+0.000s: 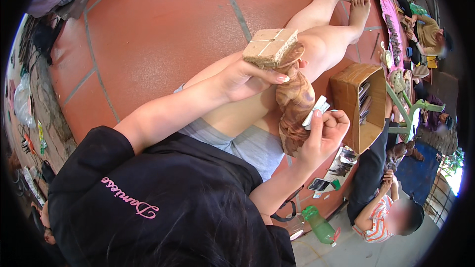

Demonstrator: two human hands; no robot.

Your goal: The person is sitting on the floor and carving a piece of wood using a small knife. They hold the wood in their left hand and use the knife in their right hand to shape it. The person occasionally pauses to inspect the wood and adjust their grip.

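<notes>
A brown carved wooden figure (295,96), with swirling grain and folds, lies aslant over my bare legs and grey shorts. My left hand (250,80) is closed round its upper end, thumb across the wood. Right above that hand is a square tan block (269,48) with a white cross on its face. It touches a round wooden edge of the carving; I cannot tell whether they are fixed together. Between its thumb and fingers my right hand (324,131) pinches a small folded white piece (317,111), paper or cloth, against the carving's side.
An open cardboard box (358,104) with thin dark pieces stands right of my legs. Beyond it are a green plastic chair (408,106) and a seated person (386,207) in a striped shirt. A phone (319,184) and a green bottle (320,225) lie on the tiled floor (163,34).
</notes>
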